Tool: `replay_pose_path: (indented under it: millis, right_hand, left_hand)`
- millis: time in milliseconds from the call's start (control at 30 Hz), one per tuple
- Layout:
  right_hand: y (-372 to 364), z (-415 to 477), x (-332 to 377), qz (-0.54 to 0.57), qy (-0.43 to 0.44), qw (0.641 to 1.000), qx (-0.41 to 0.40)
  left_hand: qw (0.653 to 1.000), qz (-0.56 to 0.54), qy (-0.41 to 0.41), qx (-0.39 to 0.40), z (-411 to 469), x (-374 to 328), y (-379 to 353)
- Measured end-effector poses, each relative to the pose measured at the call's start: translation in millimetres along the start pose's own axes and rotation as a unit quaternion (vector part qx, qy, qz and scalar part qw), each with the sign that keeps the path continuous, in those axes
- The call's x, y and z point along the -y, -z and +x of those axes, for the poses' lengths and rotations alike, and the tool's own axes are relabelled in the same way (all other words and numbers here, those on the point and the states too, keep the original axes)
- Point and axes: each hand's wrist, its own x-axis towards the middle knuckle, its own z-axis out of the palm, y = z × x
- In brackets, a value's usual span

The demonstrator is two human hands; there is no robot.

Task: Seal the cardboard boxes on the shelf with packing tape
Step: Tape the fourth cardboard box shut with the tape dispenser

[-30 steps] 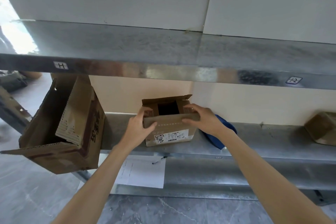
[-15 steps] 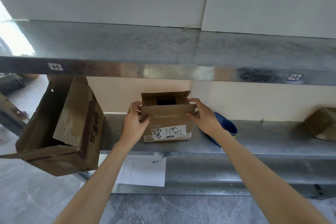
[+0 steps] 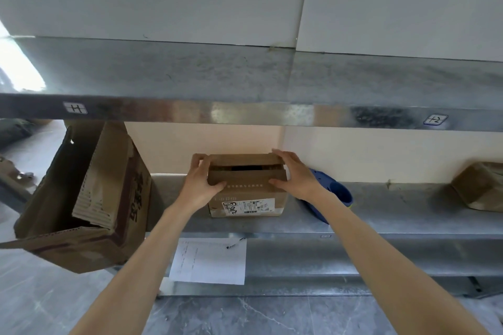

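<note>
A small cardboard box (image 3: pixel 245 194) with a white shipping label stands on the middle metal shelf (image 3: pixel 394 227). Its top flaps are folded nearly flat, with a dark slit left between them. My left hand (image 3: pixel 200 185) grips the box's top left corner, fingers curled over the far flap and thumb on the near flap. My right hand (image 3: pixel 296 177) lies over the top right corner with straight fingers, pressing the flaps down. No packing tape is in view.
A large open cardboard box (image 3: pixel 109 198) hangs tilted off the shelf's left end. A blue shoe (image 3: pixel 336 193) lies just right of the small box. Another brown box (image 3: pixel 481 187) sits at the far right. An upper shelf (image 3: pixel 245 114) overhangs; a paper sheet (image 3: pixel 209 261) hangs below.
The small box's flaps have gone from standing open to folded nearly flat. Both hands have moved up onto the top corners and hold the flaps down.
</note>
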Motion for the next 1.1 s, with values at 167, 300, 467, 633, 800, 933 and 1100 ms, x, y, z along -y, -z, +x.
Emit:
replay_pose_path:
  millis: [167,300,467,633,800,933,1100]
  right_hand:
    - [-5.8,-6.3,-3.8,-0.012,-0.023,0.999,-0.038]
    - [-3.1,-16.5,-7.9,-0.018,-0.037,0.996,-0.077]
    - [0.4,-28.9,-15.1,-0.07,-0.043,0.987,-0.136]
    - [-1.3,-30.1,-16.6,-0.144,-0.008,0.978,-0.154]
    - [-9.9,-24.3,-15.3,-0.156,0.04,0.982,-0.102]
    - [-21.5,-25.4,-23.5,-0.159,0.053,0.981,-0.096]
    - [-25.3,-23.4,-28.6,-0.143,0.072,0.979,-0.124]
  left_hand:
    - [1.0,0.005,-0.013,-0.012,-5.7,-4.2,-9.5]
    - [0.999,-0.009,-0.032,-0.007,-10.6,-13.0,-23.2]
    - [0.999,0.007,-0.045,-0.011,-11.7,-27.2,-43.4]
    - [0.998,0.042,-0.038,-0.031,-6.9,-37.1,-61.1]
    - [0.996,0.011,-0.083,-0.04,-6.5,-38.8,-77.4]
    - [0.993,0.015,-0.101,-0.063,-6.7,-34.7,-82.1]
    - [0.993,0.024,-0.087,-0.073,-5.2,-35.3,-84.9]
